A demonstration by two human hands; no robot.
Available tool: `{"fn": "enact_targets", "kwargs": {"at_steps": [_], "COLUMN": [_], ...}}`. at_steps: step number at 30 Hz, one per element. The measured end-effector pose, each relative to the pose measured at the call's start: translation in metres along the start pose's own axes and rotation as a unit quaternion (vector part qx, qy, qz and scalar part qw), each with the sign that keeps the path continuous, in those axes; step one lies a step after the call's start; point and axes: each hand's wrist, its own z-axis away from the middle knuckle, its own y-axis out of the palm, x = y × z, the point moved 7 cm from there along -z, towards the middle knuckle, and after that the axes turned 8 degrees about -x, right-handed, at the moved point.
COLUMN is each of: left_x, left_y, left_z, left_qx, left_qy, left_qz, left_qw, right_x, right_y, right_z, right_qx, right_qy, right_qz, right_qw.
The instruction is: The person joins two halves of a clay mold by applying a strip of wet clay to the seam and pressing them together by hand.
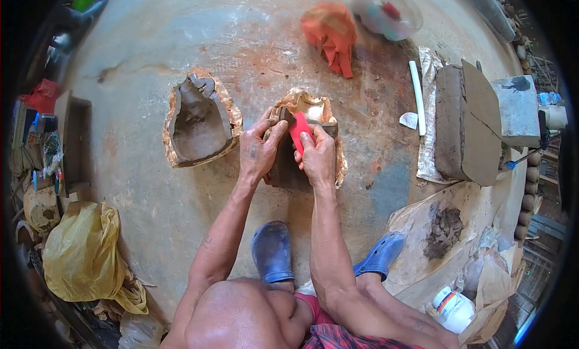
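Observation:
In front of me on the floor lies a plaster mould [341,168] with a pale, rough rim and dark grey clay [295,168] inside. My right hand [318,159] grips a flat red scraper [298,130], its upper end against the clay near the mould's far part. Around the left rim my left hand [258,150] is closed, thumb and fingers pinching the clay there. My hands hide part of this mould. To the left, apart from both hands, sits a second mould [231,117] lined with grey clay [202,138].
An orange cloth [330,32] and a clear bowl [386,14] lie at the far side. On the right are a white pipe [417,98], a big clay block [467,123], loose clay [444,231] and a white jar [453,310]. A yellow bag [84,252] lies left.

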Motion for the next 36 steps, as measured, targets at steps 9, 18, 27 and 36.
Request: {"fn": "enact_targets", "kwargs": {"at_steps": [9,18,27,36], "left_x": [0.002,-0.001,-0.008,-0.130], "left_y": [-0.006,-0.020,-0.030,0.013], "left_z": [0.005,0.019,0.028,0.038], "left_qx": [-0.043,-0.138,-0.134,0.182], "left_qy": [-0.020,-0.018,-0.061,0.211], "left_qz": [0.105,0.163,0.203,0.136], "left_qw": [0.993,0.977,0.968,0.951], "right_x": [0.012,0.032,0.045,0.116], "right_y": [0.009,-0.001,-0.062,-0.145], "right_z": [0.025,0.055,0.070,0.095], "right_qx": [0.121,0.234,0.136,-0.075], "right_qy": [-0.013,-0.033,-0.028,-0.387], "right_qz": [0.067,0.213,0.224,-0.025], "right_qw": [0.990,0.948,0.965,0.919]}}
